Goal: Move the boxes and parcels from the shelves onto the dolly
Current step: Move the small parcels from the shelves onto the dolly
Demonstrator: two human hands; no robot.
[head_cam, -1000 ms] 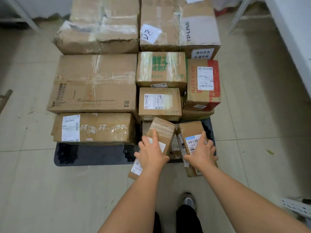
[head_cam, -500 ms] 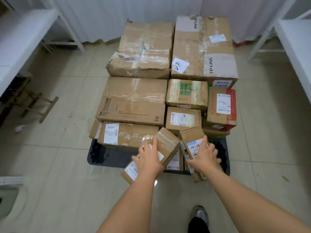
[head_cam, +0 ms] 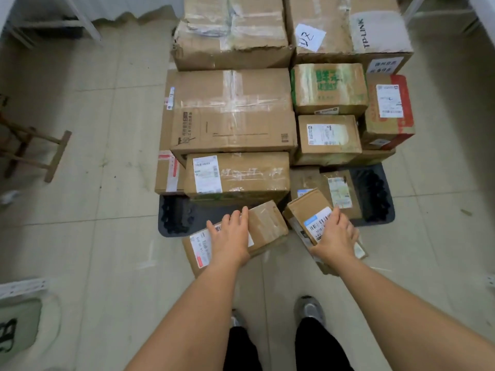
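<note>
A black dolly on the tiled floor carries several stacked cardboard boxes. My left hand grips a long brown parcel with a white label, held tilted over the dolly's near edge. My right hand grips a smaller brown parcel with a barcode label, tilted just in front of a flat labelled box lying on the dolly. Behind them stand a long labelled box, a large taped box and a green-printed box.
A wooden stool lies on the floor at left. White shelf legs stand at the far left and a shelf frame at the far right. My shoes are close in front of the dolly.
My left hand has swung its long parcel down and leftward, flatter over the dolly's near edge. The right hand's parcel has shifted slightly right. The camera has dipped closer.
</note>
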